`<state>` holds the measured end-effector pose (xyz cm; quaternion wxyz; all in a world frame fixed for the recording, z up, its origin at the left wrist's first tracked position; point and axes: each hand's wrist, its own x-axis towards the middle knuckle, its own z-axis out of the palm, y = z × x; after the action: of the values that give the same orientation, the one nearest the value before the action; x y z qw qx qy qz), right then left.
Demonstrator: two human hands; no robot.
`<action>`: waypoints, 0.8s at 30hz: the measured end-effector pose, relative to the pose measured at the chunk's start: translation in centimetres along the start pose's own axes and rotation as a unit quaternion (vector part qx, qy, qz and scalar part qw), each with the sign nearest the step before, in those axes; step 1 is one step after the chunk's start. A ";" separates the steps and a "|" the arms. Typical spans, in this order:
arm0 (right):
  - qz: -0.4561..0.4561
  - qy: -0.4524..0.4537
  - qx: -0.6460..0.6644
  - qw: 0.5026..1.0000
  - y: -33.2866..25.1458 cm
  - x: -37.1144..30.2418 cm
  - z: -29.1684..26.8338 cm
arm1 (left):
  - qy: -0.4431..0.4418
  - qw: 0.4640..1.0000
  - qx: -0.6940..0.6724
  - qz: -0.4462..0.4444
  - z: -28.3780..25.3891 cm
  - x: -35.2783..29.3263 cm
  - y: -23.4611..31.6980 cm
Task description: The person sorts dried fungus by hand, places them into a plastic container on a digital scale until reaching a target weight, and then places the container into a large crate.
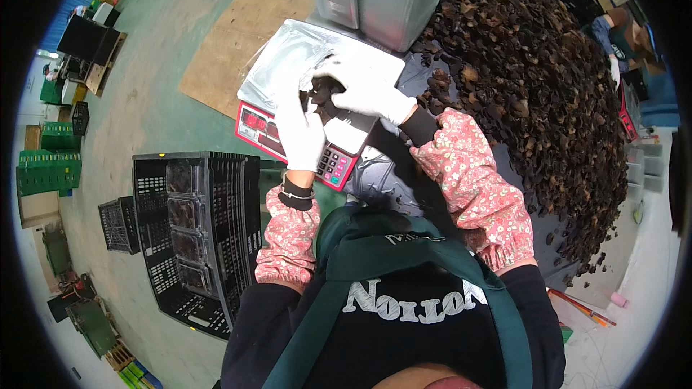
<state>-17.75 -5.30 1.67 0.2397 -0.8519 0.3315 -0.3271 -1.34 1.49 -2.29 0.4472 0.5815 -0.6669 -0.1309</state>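
Scale top: dark fungus between both hands.

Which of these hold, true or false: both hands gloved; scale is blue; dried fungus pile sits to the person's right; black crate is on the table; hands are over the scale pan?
1. Both the left hand and right hand wear white gloves. True.
2. The scale is blue. False: red body.
3. The dried fungus pile lies to the person's right. True.
4. The black crate is on the table. False: it is on the floor, left.
5. Hands are over the scale pan. True.
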 end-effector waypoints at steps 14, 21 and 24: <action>0.404 0.252 -0.307 0.824 -2.6 -31.2 -4.8 | -0.103 0.970 -0.136 0.174 1.8 -4.8 5.9; 0.499 0.166 -0.307 0.793 -5.7 -37.7 -0.3 | -0.416 0.896 0.131 0.080 8.6 -9.6 6.8; 0.465 0.124 -0.295 0.825 -3.8 -33.8 0.3 | -0.362 0.928 0.054 0.070 10.7 -9.8 5.7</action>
<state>-35.18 21.69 -9.62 0.0576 -0.5786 0.7963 -0.1666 -13.87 8.19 -8.72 0.1507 0.4699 -0.8285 -0.2647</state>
